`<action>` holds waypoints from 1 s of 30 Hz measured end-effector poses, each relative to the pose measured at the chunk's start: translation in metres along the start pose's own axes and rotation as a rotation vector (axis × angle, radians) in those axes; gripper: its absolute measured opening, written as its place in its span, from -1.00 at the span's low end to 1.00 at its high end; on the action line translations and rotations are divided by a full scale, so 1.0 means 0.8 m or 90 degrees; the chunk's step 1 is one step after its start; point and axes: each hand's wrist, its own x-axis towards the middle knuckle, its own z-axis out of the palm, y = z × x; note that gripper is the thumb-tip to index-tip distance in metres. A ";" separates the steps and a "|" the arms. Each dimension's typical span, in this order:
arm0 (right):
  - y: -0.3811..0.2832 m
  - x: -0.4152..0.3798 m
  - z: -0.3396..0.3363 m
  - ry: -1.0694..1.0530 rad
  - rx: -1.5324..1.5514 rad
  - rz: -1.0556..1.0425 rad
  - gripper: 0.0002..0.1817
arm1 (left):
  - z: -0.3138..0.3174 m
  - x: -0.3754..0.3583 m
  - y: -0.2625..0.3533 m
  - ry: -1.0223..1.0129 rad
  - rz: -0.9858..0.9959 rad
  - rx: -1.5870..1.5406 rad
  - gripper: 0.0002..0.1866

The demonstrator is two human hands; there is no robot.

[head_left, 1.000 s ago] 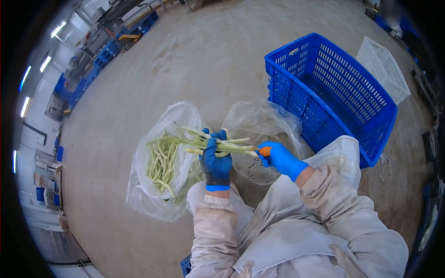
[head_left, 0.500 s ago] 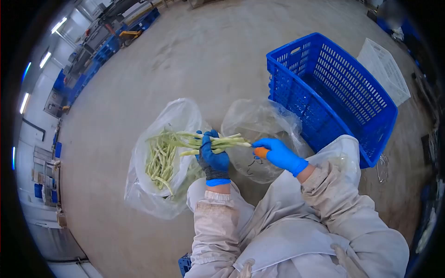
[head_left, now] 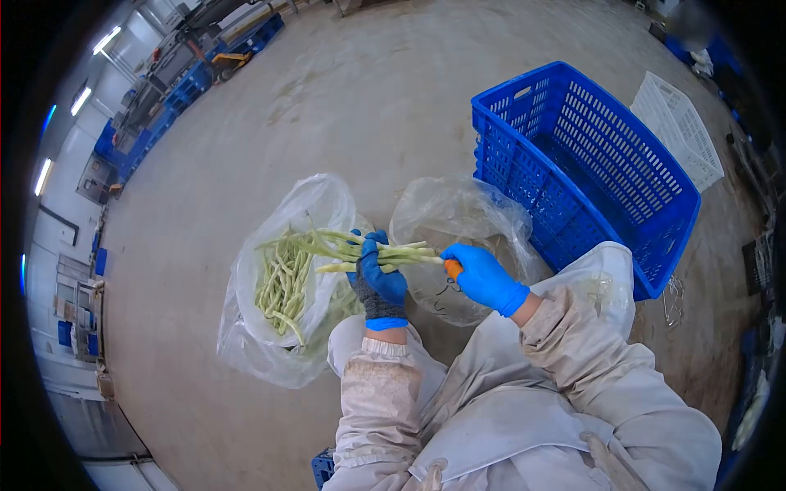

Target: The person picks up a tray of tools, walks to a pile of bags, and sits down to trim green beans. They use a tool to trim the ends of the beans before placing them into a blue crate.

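Observation:
My left hand [head_left: 379, 280], in a blue and grey glove, is closed around a bunch of pale green stalks [head_left: 409, 254] lying sideways. My right hand [head_left: 487, 278], in a blue glove, grips an orange-handled tool [head_left: 452, 268] at the right ends of the stalks; its blade cannot be made out. Left of my left hand, an open clear plastic bag [head_left: 246, 327] holds a heap of similar stalks [head_left: 282, 282]. Beneath and behind my right hand lies a second clear plastic bag [head_left: 426, 209] with dark marks on it.
A large blue crate [head_left: 565, 192] stands at the right, with a white basket [head_left: 684, 135] behind it. Part of a small blue plastic object [head_left: 323, 469] shows below my left sleeve. Equipment and blue pallets [head_left: 188, 86] line the far left wall.
My right hand has shifted slightly right and down with the orange-handled tool. My left hand still holds the stalks in nearly the same place.

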 end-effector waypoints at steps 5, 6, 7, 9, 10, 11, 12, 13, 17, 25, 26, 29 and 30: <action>0.011 -0.002 0.008 0.074 -0.187 -0.212 -0.88 | -0.011 0.004 -0.006 -0.022 -0.036 -0.041 -0.64; 0.010 -0.002 0.004 0.052 -0.223 -0.227 -0.87 | -0.011 0.005 -0.007 -0.017 -0.061 -0.069 -0.65; 0.011 -0.003 0.001 0.052 -0.223 -0.227 -0.87 | -0.013 0.005 -0.007 -0.017 -0.061 -0.070 -0.65; 0.011 -0.007 -0.010 -0.160 -0.253 -0.337 -0.84 | -0.015 0.005 -0.003 -0.051 -0.104 -0.042 -0.67; 0.008 -0.008 -0.019 -0.159 -0.254 -0.335 -0.84 | -0.014 0.005 0.000 -0.052 -0.106 -0.042 -0.67; 0.005 -0.008 -0.031 -0.156 -0.220 -0.379 -0.84 | -0.013 0.004 0.003 -0.071 -0.193 -0.053 -0.66; 0.002 -0.009 -0.041 -0.155 -0.184 -0.422 -0.83 | -0.010 0.001 0.008 -0.087 -0.281 -0.063 -0.66; 0.003 -0.012 -0.048 -0.154 -0.184 -0.417 -0.83 | -0.006 0.001 0.013 -0.123 -0.341 -0.061 -0.63; 0.018 -0.011 -0.057 -0.128 -0.269 -0.393 -0.80 | 0.021 -0.014 0.028 -0.200 -0.437 0.022 -0.52; 0.033 0.008 -0.059 0.219 -0.116 -0.190 -0.83 | 0.025 -0.023 0.005 -0.373 -0.558 -0.099 -0.50; 0.031 0.012 -0.067 0.261 -0.133 -0.192 -0.78 | 0.028 -0.027 0.007 -0.372 -0.559 -0.099 -0.50; 0.044 0.029 -0.091 0.353 -0.136 -0.178 -0.73 | 0.050 -0.038 0.025 -0.292 -0.540 -0.005 -0.42; 0.050 0.034 -0.099 0.400 -0.120 -0.162 -0.73 | 0.047 -0.037 0.025 -0.313 -0.539 0.007 -0.43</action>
